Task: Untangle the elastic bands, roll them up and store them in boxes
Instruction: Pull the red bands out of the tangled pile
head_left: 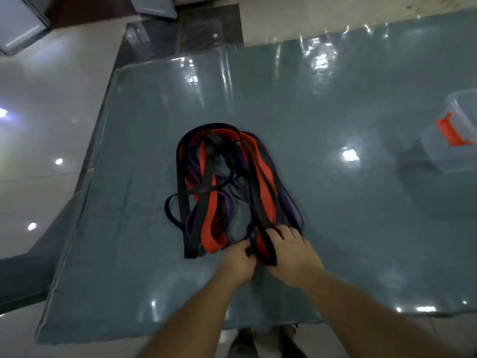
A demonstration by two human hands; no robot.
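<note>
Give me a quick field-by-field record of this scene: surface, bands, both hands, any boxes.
surface: table under a glossy clear cover
bands: tangled pile of elastic bands, black, red and purple, mid-table
left hand: pinches a black strand at the pile's near end
right hand: grips a black and red band beside it
boxes: clear plastic box at the right edge, a red band inside

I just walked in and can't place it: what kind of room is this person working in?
Probably an indoor room, a home or small workshop; hard to say which. A table under a glossy clear cover stands on a polished tiled floor, with tangled elastic bands and a clear plastic box on it.
</note>
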